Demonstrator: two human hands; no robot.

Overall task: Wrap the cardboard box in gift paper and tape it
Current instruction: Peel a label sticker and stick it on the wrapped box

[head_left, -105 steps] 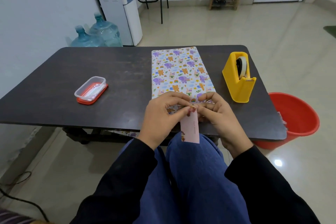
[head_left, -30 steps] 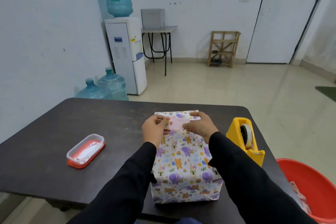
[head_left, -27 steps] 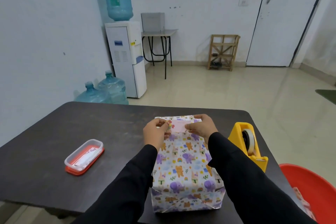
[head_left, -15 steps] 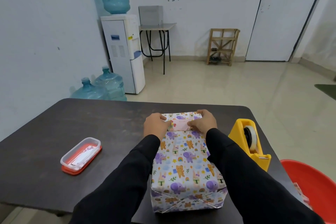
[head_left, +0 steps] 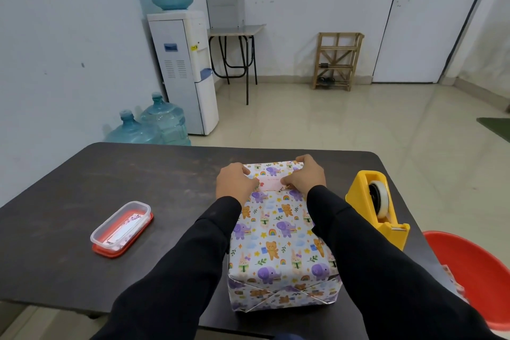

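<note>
Two hands at far end of gift-wrapped box [head_left: 278,243] | left hand [head_left: 234,183]: fingers curled, pinching left end of pink label [head_left: 271,183] | right hand [head_left: 306,178]: thumb pressing right end, fingers curled over box far edge | box: flat on dark table [head_left: 110,188], yellow tape dispenser [head_left: 378,210] just beside, at right

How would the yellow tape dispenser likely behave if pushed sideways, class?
The yellow tape dispenser looks rigid, with a long flat base, so it would probably slide rather than tip. It stands near the table's right edge, so a rightward push might drop it.
</note>
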